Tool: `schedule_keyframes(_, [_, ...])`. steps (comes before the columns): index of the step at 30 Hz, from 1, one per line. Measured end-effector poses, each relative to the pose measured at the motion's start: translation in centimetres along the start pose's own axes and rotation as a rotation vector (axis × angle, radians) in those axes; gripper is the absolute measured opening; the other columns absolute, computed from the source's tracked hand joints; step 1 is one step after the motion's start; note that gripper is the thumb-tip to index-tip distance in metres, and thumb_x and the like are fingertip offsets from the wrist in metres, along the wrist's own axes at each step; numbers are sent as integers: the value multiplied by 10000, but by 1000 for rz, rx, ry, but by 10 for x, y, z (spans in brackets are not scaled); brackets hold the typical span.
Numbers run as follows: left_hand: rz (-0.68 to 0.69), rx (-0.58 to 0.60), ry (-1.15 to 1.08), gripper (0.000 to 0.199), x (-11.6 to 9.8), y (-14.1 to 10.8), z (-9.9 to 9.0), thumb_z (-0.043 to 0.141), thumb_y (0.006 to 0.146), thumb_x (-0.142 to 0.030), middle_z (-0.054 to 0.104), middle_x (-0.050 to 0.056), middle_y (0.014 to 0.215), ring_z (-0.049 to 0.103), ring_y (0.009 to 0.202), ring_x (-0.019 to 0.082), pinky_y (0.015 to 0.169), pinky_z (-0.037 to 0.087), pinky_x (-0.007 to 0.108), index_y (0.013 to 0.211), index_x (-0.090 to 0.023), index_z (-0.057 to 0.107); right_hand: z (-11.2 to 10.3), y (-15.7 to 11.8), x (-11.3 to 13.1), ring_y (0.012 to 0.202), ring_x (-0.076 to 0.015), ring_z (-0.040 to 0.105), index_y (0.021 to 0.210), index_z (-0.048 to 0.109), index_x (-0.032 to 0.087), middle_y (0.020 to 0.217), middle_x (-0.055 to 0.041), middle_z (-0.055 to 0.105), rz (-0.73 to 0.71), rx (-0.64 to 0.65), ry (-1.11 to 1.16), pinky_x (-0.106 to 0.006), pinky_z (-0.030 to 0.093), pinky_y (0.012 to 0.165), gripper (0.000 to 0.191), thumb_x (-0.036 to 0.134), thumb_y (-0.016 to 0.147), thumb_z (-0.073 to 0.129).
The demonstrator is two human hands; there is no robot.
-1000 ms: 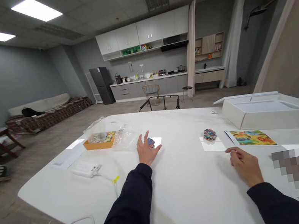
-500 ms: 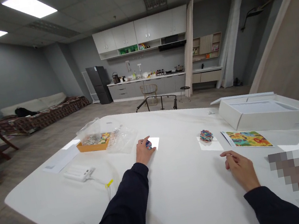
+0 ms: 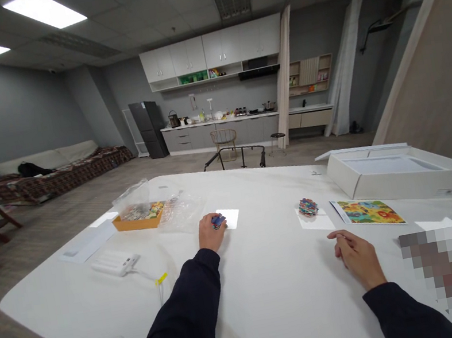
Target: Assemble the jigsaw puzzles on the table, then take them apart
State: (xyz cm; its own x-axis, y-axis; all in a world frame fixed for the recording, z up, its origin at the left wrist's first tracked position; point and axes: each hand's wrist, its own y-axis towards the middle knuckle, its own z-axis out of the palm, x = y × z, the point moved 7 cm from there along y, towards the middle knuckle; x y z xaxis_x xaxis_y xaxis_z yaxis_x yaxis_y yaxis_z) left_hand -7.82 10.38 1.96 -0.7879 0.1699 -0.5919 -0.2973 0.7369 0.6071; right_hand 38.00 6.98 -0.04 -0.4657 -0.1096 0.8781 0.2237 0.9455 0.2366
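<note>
My left hand (image 3: pixel 211 233) has its fingers curled round a small pile of colourful puzzle pieces (image 3: pixel 219 222), at the left part of a white paper square (image 3: pixel 231 218). A second pile of pieces (image 3: pixel 308 207) lies on another white square (image 3: pixel 316 222) to the right. Just below that square, my right hand (image 3: pixel 357 256) hovers with bent fingers, the index finger stretched partly out, and nothing in it. A colourful animal picture sheet (image 3: pixel 371 212) lies beyond it to the right.
An orange tray of pieces (image 3: pixel 139 223) stands at the left beside clear plastic wrap (image 3: pixel 183 208). Nearer are a white power bank (image 3: pixel 115 264) with a cable and a paper sheet (image 3: pixel 90 242). A white box (image 3: pixel 402 178) stands at the back right.
My left hand has shifted slightly left on the pile, and more blue pieces show between its fingers. The whole view has shifted a little; my right hand keeps much the same pose.
</note>
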Motion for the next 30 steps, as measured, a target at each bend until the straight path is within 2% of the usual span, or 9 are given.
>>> schedule_keyframes(4, [-42, -55, -35, 298, -5, 3, -9, 792, 755, -235, 705, 88, 1088, 626, 1155, 298, 1023, 509, 486, 1027, -220, 671, 2, 0, -2, 429, -163, 518, 943, 726, 172, 524, 1, 596, -4, 15, 19, -266, 394, 447, 410, 490, 828, 495])
schedule_keyframes(8, [4, -81, -116, 392, -40, -5, -25, 819, 724, -172, 688, 102, 1157, 579, 1256, 309, 1079, 479, 511, 1088, -224, 683, 4, 2, -7, 427, -154, 506, 936, 724, 176, 532, 3, 597, 19, 23, 35, -258, 386, 443, 396, 483, 825, 500])
schedule_keyframes(11, [115, 90, -253, 448, -85, -35, -30, 811, 754, -193, 668, 103, 1199, 604, 1227, 293, 1017, 524, 477, 1174, -248, 667, 4, 3, -10, 426, -148, 499, 933, 724, 177, 537, 6, 594, 37, 24, 33, -255, 387, 448, 388, 470, 828, 493])
schedule_keyframes(13, [181, 305, -338, 515, -111, -66, -27, 805, 769, -201, 654, 106, 1238, 636, 1179, 284, 982, 541, 464, 1248, -267, 630, 5, 4, -11, 427, -146, 497, 930, 724, 170, 535, 4, 588, 42, 26, 42, -255, 389, 453, 396, 469, 833, 485])
schedule_keyframes(15, [194, 464, -416, 570, -124, -93, -24, 783, 781, -169, 637, 113, 1307, 627, 1209, 286, 1030, 510, 482, 1300, -282, 574, 6, 4, -11, 430, -147, 495, 932, 724, 160, 534, 2, 584, 42, 31, 56, -257, 391, 457, 406, 471, 837, 480])
schedule_keyframes(18, [89, 555, -450, 653, -116, -108, -15, 746, 769, -101, 651, 121, 1329, 610, 1241, 298, 1042, 470, 524, 1332, -292, 475, 8, 3, -11, 433, -145, 495, 931, 723, 157, 535, 1, 582, 39, 42, 64, -253, 391, 458, 406, 472, 841, 483])
schedule_keyframes(22, [-45, 549, -460, 690, -88, -90, 9, 706, 759, -64, 657, 115, 1334, 576, 1285, 289, 1039, 447, 523, 1342, -289, 413, 10, 2, -9, 426, -139, 491, 929, 722, 159, 531, 1, 585, 36, 61, 59, -248, 391, 452, 391, 460, 847, 486])
schedule_keyframes(26, [-41, 532, -426, 711, -77, -71, 27, 727, 753, -88, 660, 104, 1321, 532, 1324, 284, 1110, 387, 532, 1360, -295, 418, 9, 1, -10, 392, -130, 467, 910, 720, 164, 531, 6, 589, 60, 53, 70, -248, 383, 426, 367, 442, 834, 491])
schedule_keyframes(30, [-38, 595, -343, 842, -67, -68, 33, 811, 716, -168, 605, 127, 1386, 499, 1329, 307, 1133, 365, 536, 1441, -280, 398, 8, 1, -15, 367, -122, 450, 898, 716, 161, 517, 14, 578, 84, 40, 97, -243, 356, 400, 364, 442, 827, 495])
